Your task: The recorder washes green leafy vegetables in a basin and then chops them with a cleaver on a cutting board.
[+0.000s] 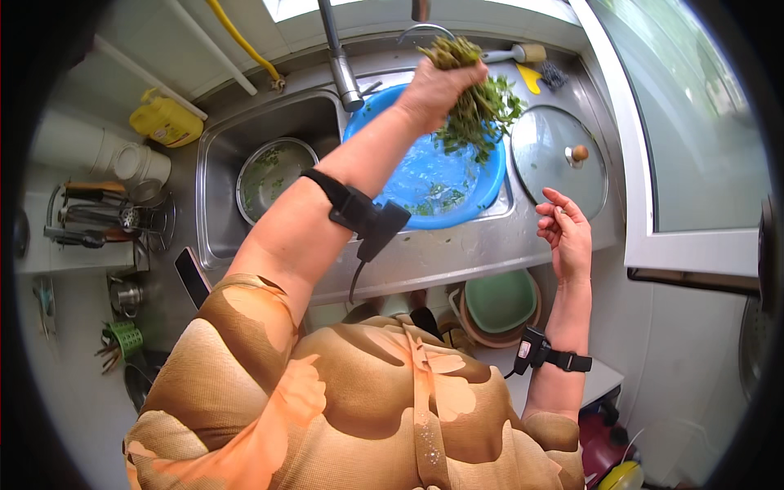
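Observation:
My left hand [432,92] is closed around a bunch of leafy green stems [478,113], lifted over a blue plastic basin [493,196]. The leaves hang down above rippling water with loose green bits in it. My right hand [565,229] is raised above the counter's front edge at the right, its fingers partly curled; nothing large shows in it. Just beyond it lies a glass lid [545,165] with a round wooden knob. In the left bowl of the steel sink [214,184] stands a round metal pan [278,177] holding water and scattered leaves.
A tap [346,79] rises behind the sink. A brush [530,53], a yellow scraper [529,78] and a dark scouring pad [554,75] lie at the back right. Left are a yellow jug [166,121], a phone [192,278] and a utensil rack. An open window frame [640,153] borders the right.

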Motion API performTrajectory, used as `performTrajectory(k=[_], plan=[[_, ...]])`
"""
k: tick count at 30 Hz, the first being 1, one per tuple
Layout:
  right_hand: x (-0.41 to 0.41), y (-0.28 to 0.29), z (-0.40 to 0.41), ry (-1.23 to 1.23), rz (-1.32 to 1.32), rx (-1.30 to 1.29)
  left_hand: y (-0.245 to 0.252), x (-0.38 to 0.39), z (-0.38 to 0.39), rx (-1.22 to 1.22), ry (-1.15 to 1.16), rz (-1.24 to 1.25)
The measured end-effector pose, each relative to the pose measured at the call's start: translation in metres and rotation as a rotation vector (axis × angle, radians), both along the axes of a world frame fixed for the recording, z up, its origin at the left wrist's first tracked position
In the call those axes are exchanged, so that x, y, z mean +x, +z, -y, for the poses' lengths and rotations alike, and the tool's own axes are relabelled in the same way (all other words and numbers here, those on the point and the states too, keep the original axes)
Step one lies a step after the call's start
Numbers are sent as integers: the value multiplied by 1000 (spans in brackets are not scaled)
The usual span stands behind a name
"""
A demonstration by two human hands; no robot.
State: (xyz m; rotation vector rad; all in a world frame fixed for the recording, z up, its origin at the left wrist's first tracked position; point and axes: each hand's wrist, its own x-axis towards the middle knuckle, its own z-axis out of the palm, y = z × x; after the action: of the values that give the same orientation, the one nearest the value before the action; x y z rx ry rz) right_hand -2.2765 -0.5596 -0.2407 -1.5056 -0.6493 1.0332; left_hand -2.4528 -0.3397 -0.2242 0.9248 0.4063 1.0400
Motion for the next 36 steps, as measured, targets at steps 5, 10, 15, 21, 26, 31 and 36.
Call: performTrajectory(k=[5, 10, 15, 21, 26, 31, 36], plan=[[-14, -18, 43, -76, 9, -84, -29, -8, -22, 744, 152, -677], [-10, -30, 75, -157, -73, -63, -5, 4, -5, 143, -18, -88], [-6, -30, 79, -108, -61, -51, -14, -2, -15, 221, -17, -387], [11, -33, 101, -77, -94, -71, -17, 16, -13, 575, 47, -632], [14, -31, 92, 13, -98, -51, -2, 3, -12, 454, -35, -486], [9, -20, 74, 124, -181, 7, 41, -10, 9, 519, 61, -743], [-9, -12, 38, 289, -55, -9, 90, -50, 38, 228, 107, -347]])
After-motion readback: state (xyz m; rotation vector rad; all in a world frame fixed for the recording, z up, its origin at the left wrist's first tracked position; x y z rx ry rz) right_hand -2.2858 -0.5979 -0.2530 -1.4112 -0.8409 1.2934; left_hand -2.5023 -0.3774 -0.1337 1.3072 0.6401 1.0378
